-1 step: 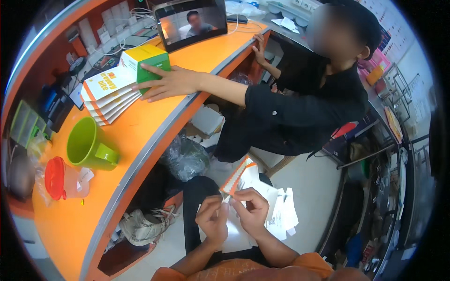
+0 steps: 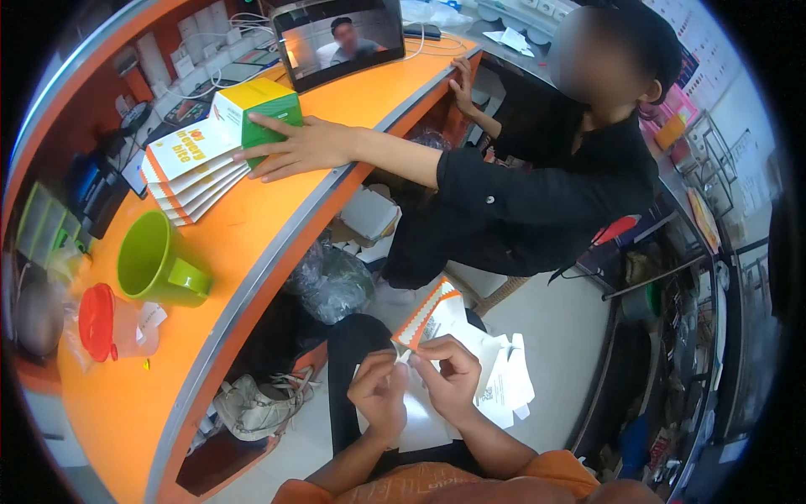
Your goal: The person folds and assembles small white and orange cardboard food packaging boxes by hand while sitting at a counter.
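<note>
Over my lap, a folded white paper food carton (image 2: pixel 428 314) with an orange zigzag edge stands tilted at my fingertips. My left hand (image 2: pixel 378 393) is closed, thumb and forefinger pinching the carton's near corner. Close beside it, my right hand (image 2: pixel 451 376) pinches the same corner, its fingers curled. The exact fold between the two thumbs is partly hidden. More white carton blanks (image 2: pixel 506 382) lie on my lap under and to the right of my hands.
On the orange counter (image 2: pixel 252 235) at left are fanned carton sleeves (image 2: pixel 189 168), a green-yellow box (image 2: pixel 270 111) under a co-worker's hand (image 2: pixel 315 144), a green mug (image 2: pixel 159 260), a red-lidded tub (image 2: pixel 101 322) and a tablet (image 2: pixel 340 42). The co-worker in black sits at right.
</note>
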Tool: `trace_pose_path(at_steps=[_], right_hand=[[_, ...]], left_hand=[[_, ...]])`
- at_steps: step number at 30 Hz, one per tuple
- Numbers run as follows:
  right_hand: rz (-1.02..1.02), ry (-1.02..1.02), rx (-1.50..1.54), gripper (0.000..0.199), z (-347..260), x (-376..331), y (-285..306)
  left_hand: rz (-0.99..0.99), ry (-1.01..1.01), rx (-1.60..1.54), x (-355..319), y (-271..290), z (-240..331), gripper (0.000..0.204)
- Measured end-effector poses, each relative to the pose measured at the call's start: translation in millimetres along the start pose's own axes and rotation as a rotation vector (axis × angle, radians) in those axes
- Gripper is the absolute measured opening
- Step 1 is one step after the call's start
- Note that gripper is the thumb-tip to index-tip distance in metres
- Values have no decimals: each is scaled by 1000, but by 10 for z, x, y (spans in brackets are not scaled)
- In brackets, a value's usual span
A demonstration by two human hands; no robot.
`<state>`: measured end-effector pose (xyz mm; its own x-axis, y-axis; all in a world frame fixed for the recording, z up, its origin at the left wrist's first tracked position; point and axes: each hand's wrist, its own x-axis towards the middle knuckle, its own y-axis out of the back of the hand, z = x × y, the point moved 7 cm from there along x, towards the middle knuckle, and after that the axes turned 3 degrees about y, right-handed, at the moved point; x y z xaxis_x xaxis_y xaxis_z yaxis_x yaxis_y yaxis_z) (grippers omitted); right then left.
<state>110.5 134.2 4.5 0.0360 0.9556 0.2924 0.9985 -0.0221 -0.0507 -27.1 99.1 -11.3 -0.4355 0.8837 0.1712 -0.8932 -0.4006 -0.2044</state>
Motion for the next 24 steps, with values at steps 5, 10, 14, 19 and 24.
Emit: trace_pose_path(at_steps=[5, 10, 14, 19, 24], right_hand=[[-59, 63, -37, 11, -133, -27, -90], [-15, 118, -104, 10, -216, -41, -101], [13, 74, -38, 8, -286, -59, -91], [-49, -243, 436, 16, -159, -209, -90], [-117, -459, 661, 20, 151, -249, -31]], left_hand=[[91, 37, -143, 19, 101, -15, 2], [-23, -134, -49, 167, 18, 162, 2], [-67, -112, -46, 150, 18, 226, 3], [-65, -225, -56, 40, 39, 379, 8], [-175, -156, 15, -2, 16, 323, 14]])
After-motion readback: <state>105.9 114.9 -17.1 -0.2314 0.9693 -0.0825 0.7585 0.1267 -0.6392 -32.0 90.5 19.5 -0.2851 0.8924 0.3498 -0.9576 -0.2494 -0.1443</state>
